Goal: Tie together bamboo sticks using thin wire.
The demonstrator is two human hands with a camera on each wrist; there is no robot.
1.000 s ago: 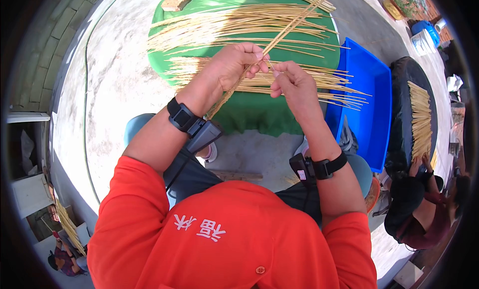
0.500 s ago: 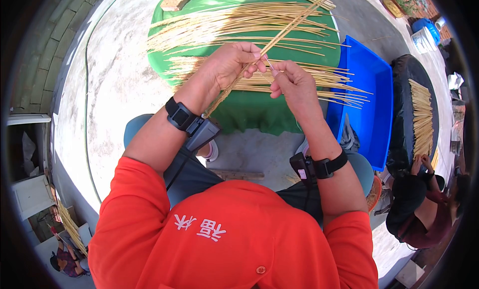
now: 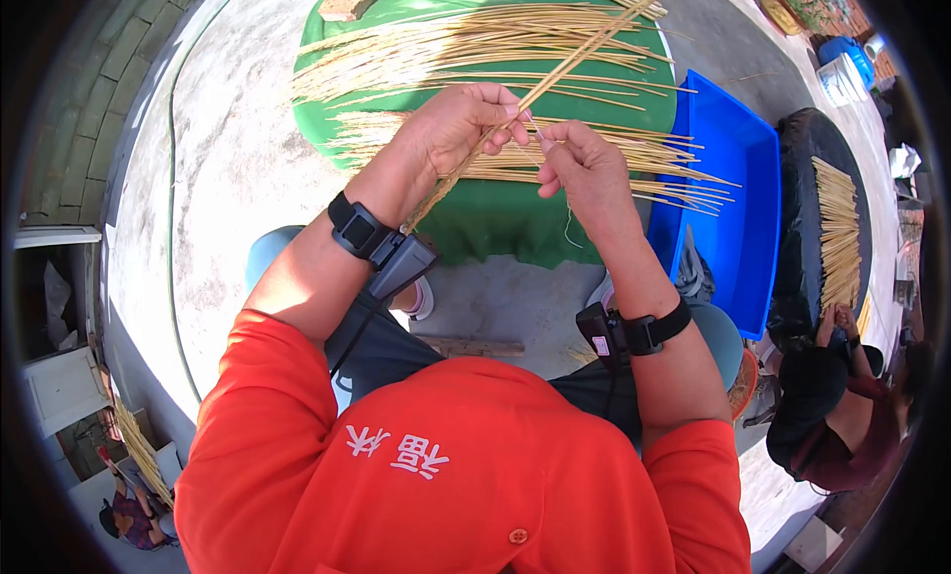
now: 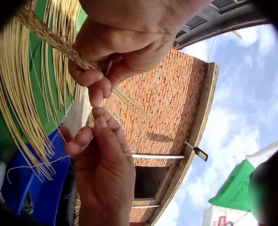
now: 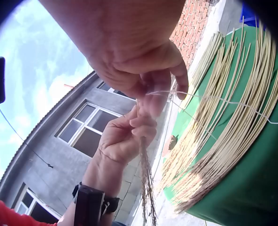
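My left hand pinches a thin bundle of straw stalks that runs diagonally above the green-covered table. In the left wrist view the bundle's thicker seed-head part passes under the left fingers. My right hand pinches a thin white thread close to the left fingertips, and the thread's loose end hangs below the right hand. The right wrist view shows the thread trailing across in front of the stalks, with the left hand gripping the bundle above its hanging seed heads.
Rows of straw stalks and a brick lie on the green cloth. A blue tray stands at the table's right. Beyond it, a person works at a dark table holding more stalks.
The bundle's upper end has shifted slightly to the right. A loose thread end now hangs visibly below my right hand. Both hands have stayed nearly in place.
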